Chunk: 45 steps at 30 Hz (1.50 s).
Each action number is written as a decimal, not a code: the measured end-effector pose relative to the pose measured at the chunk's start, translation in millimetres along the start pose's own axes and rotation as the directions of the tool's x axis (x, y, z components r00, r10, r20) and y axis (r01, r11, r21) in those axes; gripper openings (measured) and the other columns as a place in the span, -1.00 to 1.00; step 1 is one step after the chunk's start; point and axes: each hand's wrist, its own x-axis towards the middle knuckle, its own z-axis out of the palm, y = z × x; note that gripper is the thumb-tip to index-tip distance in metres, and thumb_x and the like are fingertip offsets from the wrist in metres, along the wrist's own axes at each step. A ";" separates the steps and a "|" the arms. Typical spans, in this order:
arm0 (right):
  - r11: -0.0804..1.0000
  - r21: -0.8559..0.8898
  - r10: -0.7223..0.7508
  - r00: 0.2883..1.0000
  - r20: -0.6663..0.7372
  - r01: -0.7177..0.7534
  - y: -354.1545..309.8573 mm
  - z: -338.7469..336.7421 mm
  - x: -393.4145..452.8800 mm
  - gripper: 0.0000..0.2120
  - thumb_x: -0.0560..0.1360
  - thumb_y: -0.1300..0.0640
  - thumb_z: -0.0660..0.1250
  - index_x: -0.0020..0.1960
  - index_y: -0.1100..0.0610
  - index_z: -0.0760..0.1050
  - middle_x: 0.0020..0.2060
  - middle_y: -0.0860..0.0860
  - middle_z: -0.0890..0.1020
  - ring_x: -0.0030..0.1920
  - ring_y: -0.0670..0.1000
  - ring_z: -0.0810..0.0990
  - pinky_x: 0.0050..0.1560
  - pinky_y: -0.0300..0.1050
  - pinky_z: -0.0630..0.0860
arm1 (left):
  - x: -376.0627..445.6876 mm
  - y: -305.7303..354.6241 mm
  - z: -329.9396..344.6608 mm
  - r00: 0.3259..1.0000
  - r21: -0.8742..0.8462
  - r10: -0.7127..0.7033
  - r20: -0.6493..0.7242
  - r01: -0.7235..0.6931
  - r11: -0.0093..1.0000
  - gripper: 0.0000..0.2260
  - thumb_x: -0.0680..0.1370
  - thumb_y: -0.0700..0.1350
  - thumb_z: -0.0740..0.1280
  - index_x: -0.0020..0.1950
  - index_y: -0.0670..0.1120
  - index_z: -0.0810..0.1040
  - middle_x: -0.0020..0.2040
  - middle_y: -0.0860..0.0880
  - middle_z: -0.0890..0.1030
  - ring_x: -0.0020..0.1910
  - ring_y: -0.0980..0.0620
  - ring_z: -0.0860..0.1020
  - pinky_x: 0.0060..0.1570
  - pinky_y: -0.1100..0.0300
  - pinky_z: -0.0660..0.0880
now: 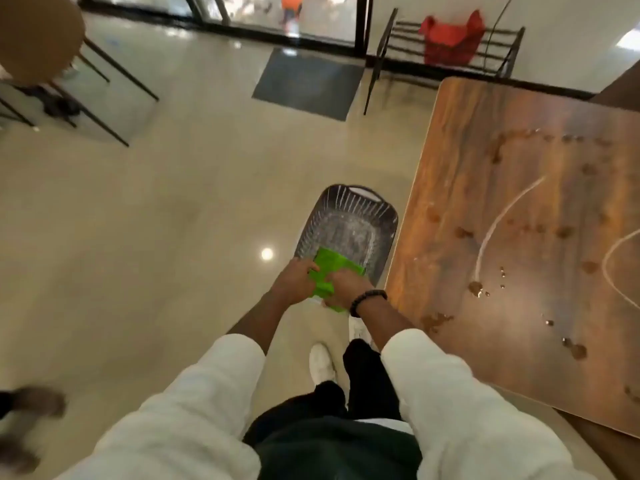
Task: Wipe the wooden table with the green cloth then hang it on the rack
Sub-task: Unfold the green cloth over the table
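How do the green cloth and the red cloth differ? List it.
The green cloth is bunched in the left hand and right hand over the dark basin; the red cloth hangs spread on the rack. The green one is near the person, the red one by the far wall. Both are bright fabric.
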 end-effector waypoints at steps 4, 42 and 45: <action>0.993 -0.116 -0.003 0.998 -0.056 -0.003 -5.1 -1.1 1.5 -0.70 0.55 0.02 0.32 0.22 0.12 0.55 0.11 0.09 0.61 0.12 0.16 0.59 0.06 0.05 0.57 | -1.3 -0.1 -6.6 0.997 0.061 -0.043 0.062 0.039 0.997 -0.62 0.41 -0.24 0.36 0.22 -0.06 0.55 0.27 -0.15 0.42 0.15 -0.14 0.51 0.16 0.08 0.46; -0.439 0.700 0.375 0.823 -0.427 0.563 -3.9 -202.8 -158.2 -0.26 0.43 -0.41 0.22 0.34 0.14 0.50 0.20 0.24 0.60 0.24 0.26 0.55 0.19 0.23 0.52 | -63.6 226.9 -166.9 0.947 -0.864 0.321 0.008 -0.155 0.479 -0.65 0.61 0.02 0.23 0.22 -0.21 0.56 0.00 -0.21 0.67 -0.10 -0.09 0.65 -0.09 0.08 0.58; -0.471 0.709 0.324 0.850 -0.415 0.525 -9.4 -171.6 -165.9 -0.29 0.44 -0.43 0.19 0.36 0.07 0.48 0.20 0.24 0.60 0.27 0.31 0.52 0.18 0.28 0.52 | -73.1 237.1 -159.6 0.948 -0.817 0.315 -0.046 -0.217 0.535 -0.72 0.62 0.02 0.20 0.12 -0.12 0.58 0.04 -0.22 0.65 -0.04 -0.12 0.63 -0.03 0.03 0.56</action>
